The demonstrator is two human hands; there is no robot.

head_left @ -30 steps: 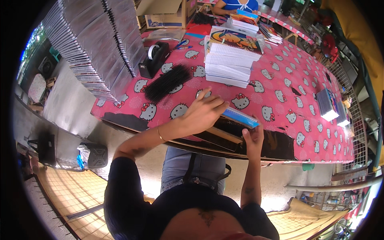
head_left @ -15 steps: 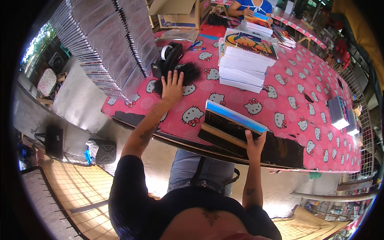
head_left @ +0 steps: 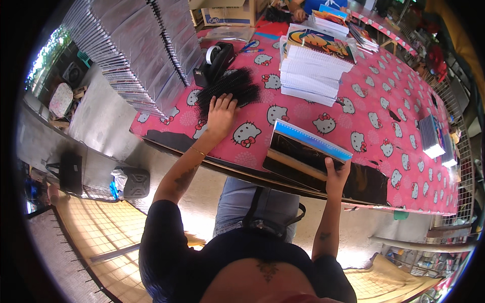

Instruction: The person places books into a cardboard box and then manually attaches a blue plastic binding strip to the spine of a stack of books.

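My left hand (head_left: 221, 120) rests at the near edge of a loose pile of black plastic binding coils (head_left: 237, 88), its fingers curled down onto them. How many coils the fingers have hold of cannot be made out. A book with a blue strip and a row of punched holes (head_left: 309, 137) is gripped at its right end by my right hand (head_left: 338, 178), thumb on top and fingers underneath. That book lies tilted against a dark wooden piece (head_left: 295, 164) with a lighter strip at the table's front edge.
Tall stacks of spiral-bound books (head_left: 131, 55) rise at the left. A black tape dispenser (head_left: 216, 63) stands behind the coils. A pile of loose books (head_left: 310, 76) sits mid-table on a pink cloth (head_left: 374, 144). Bound books (head_left: 430, 136) lie far right; a person's hand (head_left: 299, 15) shows behind.
My left hand has gone from spread fingers to curled ones and drawn slightly nearer on the coils. My right hand still holds the book. The view has shifted a little.
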